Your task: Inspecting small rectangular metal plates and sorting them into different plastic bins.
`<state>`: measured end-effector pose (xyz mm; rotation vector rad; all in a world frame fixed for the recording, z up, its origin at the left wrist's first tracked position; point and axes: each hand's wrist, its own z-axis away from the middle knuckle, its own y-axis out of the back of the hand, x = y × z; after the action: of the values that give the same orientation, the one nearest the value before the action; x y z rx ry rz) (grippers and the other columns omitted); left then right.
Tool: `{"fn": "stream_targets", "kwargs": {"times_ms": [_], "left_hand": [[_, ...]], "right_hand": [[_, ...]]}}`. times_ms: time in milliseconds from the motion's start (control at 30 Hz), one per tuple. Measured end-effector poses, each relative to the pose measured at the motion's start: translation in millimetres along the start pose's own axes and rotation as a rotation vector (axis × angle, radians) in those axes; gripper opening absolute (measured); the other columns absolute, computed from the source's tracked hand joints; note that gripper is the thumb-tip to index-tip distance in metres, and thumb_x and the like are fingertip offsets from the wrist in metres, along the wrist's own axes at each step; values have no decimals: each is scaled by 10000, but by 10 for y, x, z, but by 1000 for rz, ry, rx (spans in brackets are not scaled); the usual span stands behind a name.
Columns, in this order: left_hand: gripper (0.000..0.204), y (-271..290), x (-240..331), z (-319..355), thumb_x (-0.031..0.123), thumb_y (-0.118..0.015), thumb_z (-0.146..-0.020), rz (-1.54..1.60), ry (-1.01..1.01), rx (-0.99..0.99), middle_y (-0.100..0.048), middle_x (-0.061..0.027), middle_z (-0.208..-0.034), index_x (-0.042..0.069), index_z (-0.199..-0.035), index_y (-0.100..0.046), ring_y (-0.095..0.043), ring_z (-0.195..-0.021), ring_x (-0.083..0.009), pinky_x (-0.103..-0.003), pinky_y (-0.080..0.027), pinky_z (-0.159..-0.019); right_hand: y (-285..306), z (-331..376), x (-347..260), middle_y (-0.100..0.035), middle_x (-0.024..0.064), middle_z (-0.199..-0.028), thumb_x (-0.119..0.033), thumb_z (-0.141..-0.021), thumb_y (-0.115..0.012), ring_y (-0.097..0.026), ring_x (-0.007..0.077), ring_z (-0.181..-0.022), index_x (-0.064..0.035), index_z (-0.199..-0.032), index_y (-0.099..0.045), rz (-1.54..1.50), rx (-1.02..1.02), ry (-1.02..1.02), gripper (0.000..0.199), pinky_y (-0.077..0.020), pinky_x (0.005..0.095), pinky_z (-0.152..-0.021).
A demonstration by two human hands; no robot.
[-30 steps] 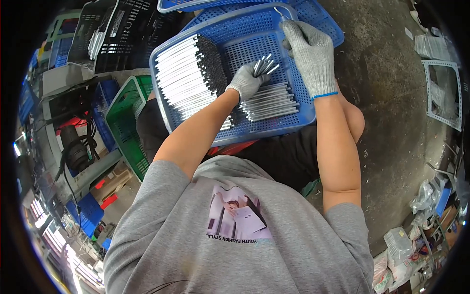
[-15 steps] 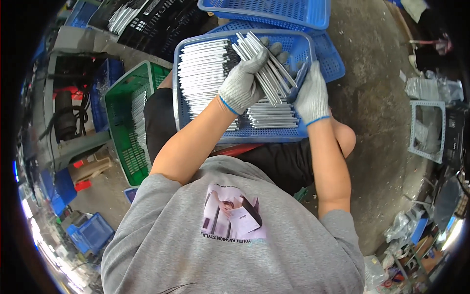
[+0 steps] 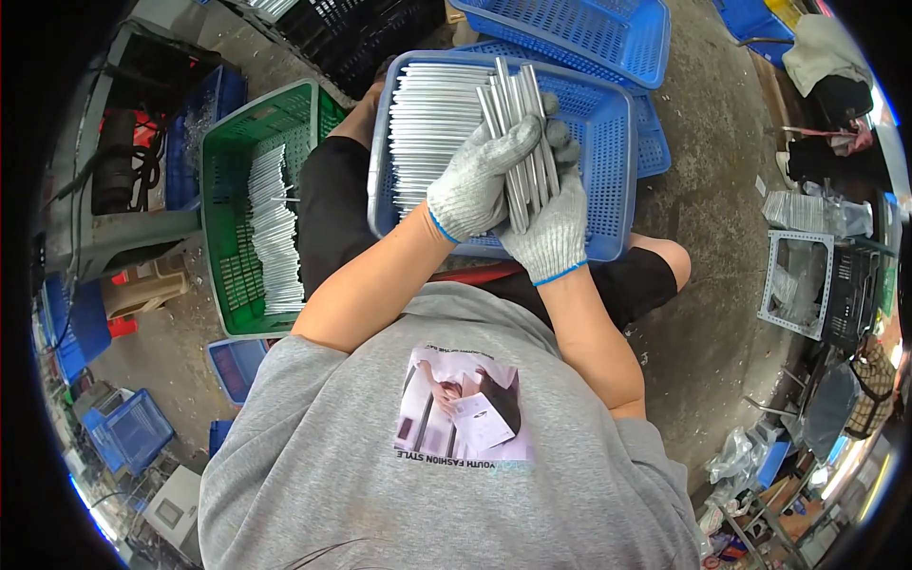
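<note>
A bundle of slim silvery metal rods [image 3: 524, 182] stands slanted between my two hands, over a blue plastic basket [image 3: 619, 157]. My left hand [image 3: 472, 180], in a white-grey knitted glove, grips the bundle from the left, its thumb across the front. From the right and below, my right hand [image 3: 554, 228], gloved alike with darker grey fingertips, cups the same rods; its fingers curl behind them. A neat stack of similar rods [image 3: 432, 123] fills the left side of the basket. My hands hide the basket's near middle.
At my left stands a green crate [image 3: 220, 228] with more metal rods [image 3: 274, 237] in it. Other blue baskets [image 3: 570, 38] lie beyond the working one, and a black crate [image 3: 351, 38] is at the far left. A white frame [image 3: 798, 285] stands on the floor at right.
My right hand has left the basket's right rim and moved left onto the rod bundle. The bundle has turned more upright. Rods that lay near the basket's front are now hidden or gone from there.
</note>
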<state>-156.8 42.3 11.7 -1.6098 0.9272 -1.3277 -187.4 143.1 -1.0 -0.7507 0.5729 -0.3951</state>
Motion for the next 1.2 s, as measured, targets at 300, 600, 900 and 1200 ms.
{"fn": "stream_targets", "kwargs": {"times_ms": [300, 600, 900, 1200], "left_hand": [[254, -135, 278, 424, 149, -631, -1054, -347, 144, 74, -655, -56, -938, 48, -1287, -612, -572, -776, -116, -254, -522, -760], [158, 77, 728, 922, 177, -639, -1056, -795, 562, 141, -678, -41, -841, 36, -1109, -686, -579, -706, -77, -187, -483, -602], [126, 359, 779, 1346, 149, -639, -1051, -874, 590, 223, -687, -41, -846, 44, -1079, -702, -598, -709, -79, -188, -479, -588], [166, 313, 940, 1483, 75, -666, -1019, -1041, 419, 288, -731, -63, -925, 3, -1160, -714, -643, -781, -110, -212, -540, -695]], "right_hand": [[449, -337, 202, -720, 62, -1236, -567, -1044, -458, -687, 224, -1084, -160, -1279, -655, -477, -468, -387, 510, -553, 369, -922], [-494, 2, -401, -712, 126, -1090, -746, -1046, -331, -700, 189, -1008, -90, -1456, -590, 885, -364, 134, 815, -560, 319, -907], [164, -469, 602, -662, 73, -1016, -708, -1061, -356, -593, 117, -861, -90, -1472, -592, 1340, -767, 663, 778, -501, 252, -794], [-249, 224, -37, -732, 16, -806, -364, -1046, -583, -590, 180, -651, -30, -1111, -769, 1484, -285, -84, 388, -462, 301, -598]]}}
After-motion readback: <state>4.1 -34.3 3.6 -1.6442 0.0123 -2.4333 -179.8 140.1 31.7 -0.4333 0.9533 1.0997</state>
